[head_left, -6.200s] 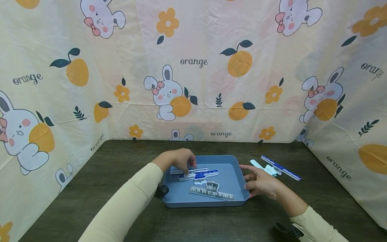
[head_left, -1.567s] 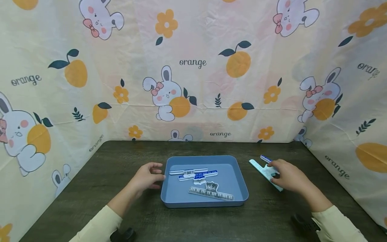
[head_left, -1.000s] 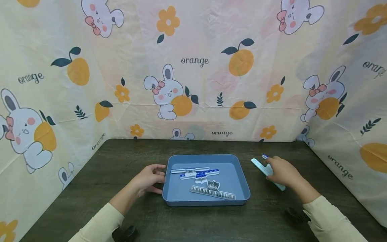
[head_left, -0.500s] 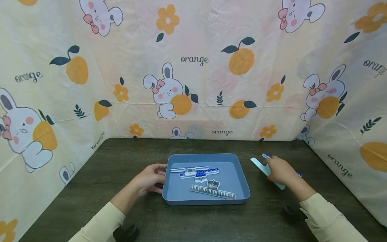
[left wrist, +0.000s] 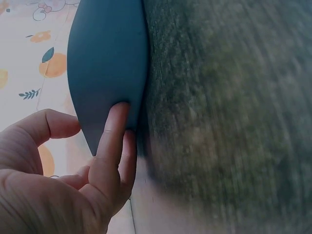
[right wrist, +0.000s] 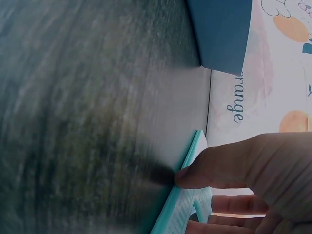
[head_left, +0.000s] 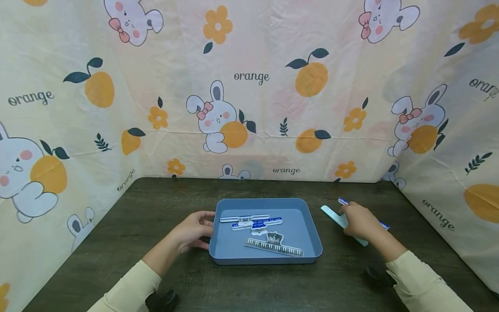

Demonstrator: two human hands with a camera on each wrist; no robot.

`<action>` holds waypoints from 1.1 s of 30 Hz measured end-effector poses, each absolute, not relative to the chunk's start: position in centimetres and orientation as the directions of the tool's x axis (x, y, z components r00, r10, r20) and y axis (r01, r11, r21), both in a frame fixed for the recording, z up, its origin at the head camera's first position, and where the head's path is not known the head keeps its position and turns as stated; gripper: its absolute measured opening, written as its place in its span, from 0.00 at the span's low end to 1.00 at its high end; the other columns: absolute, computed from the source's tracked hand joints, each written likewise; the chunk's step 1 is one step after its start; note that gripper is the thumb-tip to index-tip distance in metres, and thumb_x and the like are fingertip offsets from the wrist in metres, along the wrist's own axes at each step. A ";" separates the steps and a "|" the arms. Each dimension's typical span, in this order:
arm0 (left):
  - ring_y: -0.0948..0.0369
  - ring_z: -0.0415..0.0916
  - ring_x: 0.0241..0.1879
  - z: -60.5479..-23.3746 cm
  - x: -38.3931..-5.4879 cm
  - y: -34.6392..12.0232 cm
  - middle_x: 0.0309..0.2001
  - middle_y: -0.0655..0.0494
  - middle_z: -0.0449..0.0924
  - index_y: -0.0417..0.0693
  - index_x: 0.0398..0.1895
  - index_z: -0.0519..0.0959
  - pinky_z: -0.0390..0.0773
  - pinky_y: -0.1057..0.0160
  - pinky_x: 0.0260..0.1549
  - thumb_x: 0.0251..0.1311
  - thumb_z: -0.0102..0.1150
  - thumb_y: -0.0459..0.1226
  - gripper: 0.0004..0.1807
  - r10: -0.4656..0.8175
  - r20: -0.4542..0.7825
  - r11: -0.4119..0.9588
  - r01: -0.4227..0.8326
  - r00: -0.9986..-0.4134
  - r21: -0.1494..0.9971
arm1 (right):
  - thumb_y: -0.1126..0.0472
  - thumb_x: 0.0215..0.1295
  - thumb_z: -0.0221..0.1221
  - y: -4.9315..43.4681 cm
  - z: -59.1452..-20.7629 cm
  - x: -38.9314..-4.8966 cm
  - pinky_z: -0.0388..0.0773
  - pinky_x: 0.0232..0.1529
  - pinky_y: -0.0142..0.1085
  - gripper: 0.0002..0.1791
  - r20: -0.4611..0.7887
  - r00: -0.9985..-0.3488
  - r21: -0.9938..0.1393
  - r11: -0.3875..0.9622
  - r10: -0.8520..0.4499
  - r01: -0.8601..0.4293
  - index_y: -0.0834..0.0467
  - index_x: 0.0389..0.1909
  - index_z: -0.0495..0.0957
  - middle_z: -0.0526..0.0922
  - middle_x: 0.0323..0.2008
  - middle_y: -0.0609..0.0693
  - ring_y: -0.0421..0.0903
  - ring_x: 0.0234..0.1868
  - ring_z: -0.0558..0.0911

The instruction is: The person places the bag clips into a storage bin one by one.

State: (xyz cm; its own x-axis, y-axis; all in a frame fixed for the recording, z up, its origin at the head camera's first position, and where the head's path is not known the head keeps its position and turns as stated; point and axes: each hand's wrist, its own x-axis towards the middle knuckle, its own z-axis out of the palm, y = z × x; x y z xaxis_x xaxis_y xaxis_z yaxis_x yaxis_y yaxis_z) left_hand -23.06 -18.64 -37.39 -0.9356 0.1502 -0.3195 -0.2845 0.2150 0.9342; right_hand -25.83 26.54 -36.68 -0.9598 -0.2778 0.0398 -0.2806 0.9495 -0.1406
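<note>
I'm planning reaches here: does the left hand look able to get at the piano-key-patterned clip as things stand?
Probably yes. The left hand touches the left side of the blue tray, and the piano-key-patterned clip lies inside, uncovered; the hand would likely just need to lift over that side.

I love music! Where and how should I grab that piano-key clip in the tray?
Probably pinch the piano-key clip by its dark handle, coming down from above. It lies flat, the handle sticks out from the middle of its long bar, and the tray's walls ring it.
</note>
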 end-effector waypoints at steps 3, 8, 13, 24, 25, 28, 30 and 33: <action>0.52 0.80 0.39 -37.4 -23.0 -18.7 0.53 0.38 0.76 0.38 0.70 0.61 0.83 0.52 0.27 0.53 0.58 0.23 0.38 0.150 -0.320 0.215 -0.285 -0.936 0.934 | 0.70 0.40 0.72 26.6 -36.7 -25.7 0.75 0.29 0.45 0.23 0.044 -0.961 -0.141 0.950 -0.275 -0.278 0.69 0.42 0.81 0.76 0.35 0.60 0.49 0.28 0.74; 0.52 0.80 0.39 -37.4 -22.9 -18.6 0.52 0.38 0.76 0.38 0.70 0.61 0.83 0.52 0.26 0.52 0.56 0.22 0.38 0.148 -0.315 0.211 -0.281 -0.938 0.936 | 0.70 0.39 0.72 26.6 -36.9 -25.5 0.75 0.28 0.44 0.23 0.061 -0.958 -0.147 0.946 -0.282 -0.288 0.69 0.41 0.81 0.76 0.34 0.60 0.48 0.28 0.73; 0.52 0.80 0.39 -37.4 -22.8 -18.6 0.52 0.38 0.76 0.37 0.70 0.61 0.83 0.52 0.27 0.52 0.56 0.22 0.38 0.144 -0.314 0.206 -0.282 -0.939 0.937 | 0.71 0.39 0.71 26.6 -36.9 -25.3 0.74 0.27 0.43 0.22 0.076 -0.954 -0.155 0.941 -0.292 -0.300 0.69 0.41 0.81 0.76 0.34 0.59 0.48 0.27 0.73; 0.52 0.80 0.38 -37.5 -22.9 -18.6 0.51 0.38 0.76 0.37 0.69 0.62 0.83 0.52 0.26 0.52 0.57 0.22 0.37 0.144 -0.312 0.197 -0.282 -0.939 0.939 | 0.71 0.40 0.71 26.6 -36.4 -25.0 0.73 0.27 0.42 0.24 0.072 -0.955 -0.151 0.943 -0.287 -0.295 0.69 0.43 0.80 0.75 0.34 0.59 0.48 0.27 0.72; 0.52 0.80 0.38 -37.5 -22.9 -18.5 0.51 0.38 0.76 0.37 0.69 0.61 0.83 0.52 0.26 0.52 0.57 0.22 0.37 0.145 -0.312 0.197 -0.282 -0.939 0.939 | 0.71 0.40 0.71 26.5 -36.3 -25.0 0.73 0.27 0.42 0.24 0.073 -0.955 -0.149 0.944 -0.287 -0.295 0.69 0.44 0.80 0.75 0.34 0.59 0.48 0.27 0.72; 0.52 0.80 0.38 -37.6 -23.0 -18.5 0.51 0.38 0.76 0.38 0.69 0.61 0.83 0.52 0.26 0.52 0.57 0.22 0.37 0.143 -0.312 0.197 -0.282 -0.939 0.939 | 0.71 0.40 0.71 26.4 -36.1 -24.8 0.72 0.26 0.41 0.24 0.086 -0.953 -0.143 0.944 -0.289 -0.299 0.70 0.44 0.80 0.75 0.34 0.58 0.47 0.27 0.71; 0.52 0.80 0.39 -37.6 -23.0 -18.5 0.51 0.38 0.75 0.38 0.69 0.61 0.83 0.52 0.26 0.52 0.57 0.22 0.37 0.142 -0.312 0.197 -0.282 -0.939 0.939 | 0.72 0.40 0.71 26.3 -35.9 -24.7 0.71 0.25 0.40 0.24 0.096 -0.952 -0.141 0.943 -0.290 -0.301 0.70 0.44 0.80 0.75 0.34 0.58 0.47 0.26 0.71; 0.52 0.80 0.39 -37.6 -22.9 -18.5 0.51 0.38 0.75 0.38 0.69 0.62 0.83 0.52 0.26 0.52 0.56 0.22 0.37 0.139 -0.311 0.198 -0.282 -0.940 0.939 | 0.71 0.39 0.71 26.2 -35.6 -24.6 0.72 0.25 0.41 0.24 0.109 -0.949 -0.136 0.942 -0.295 -0.308 0.70 0.43 0.80 0.75 0.34 0.58 0.47 0.27 0.72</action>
State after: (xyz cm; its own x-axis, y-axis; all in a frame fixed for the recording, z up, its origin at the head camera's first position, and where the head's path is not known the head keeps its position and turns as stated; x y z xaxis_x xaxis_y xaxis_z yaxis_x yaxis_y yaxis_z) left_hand -22.95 -18.51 -37.57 -0.9401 0.1390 -0.3114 -0.2817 0.1980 0.9388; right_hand -24.57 26.19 -35.61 -0.9494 -0.2948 0.1086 -0.3080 0.9416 -0.1360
